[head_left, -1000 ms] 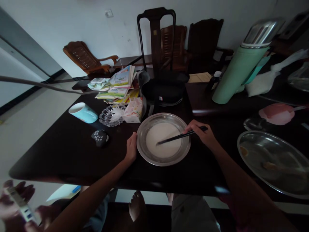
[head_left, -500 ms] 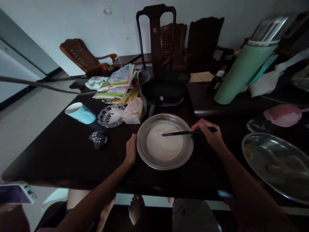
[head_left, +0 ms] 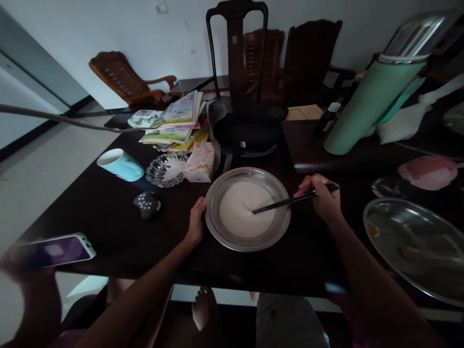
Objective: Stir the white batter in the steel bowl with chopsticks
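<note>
A round metal bowl [head_left: 213, 212] stands on the dark table in front of me, holding a pale, creamy batter-like liquid [head_left: 242, 217]. My left hand [head_left: 196, 220] grips the bowl's left rim, its fingers partly hidden by the bowl. In my right hand [head_left: 324, 195] is a pair of dark chopsticks [head_left: 290, 201], pinched between thumb and fingers. Their tips dip into the liquid near its middle, where a small swirl shows. The right hand hovers just beyond the bowl's right rim.
Left of the bowl are a game controller [head_left: 147, 205], a light-blue cup [head_left: 121, 165], a glass dish [head_left: 165, 170] and a tissue pack [head_left: 200, 163]. Another person's hand holds a phone [head_left: 60, 250]. A green thermos [head_left: 377, 96] and a large metal basin [head_left: 409, 241] are at right.
The chopstick tips have moved toward me and slightly right through the liquid, the shafts now tilting more. The other person's phone has risen into view at left. My left hand stays at the rim.
</note>
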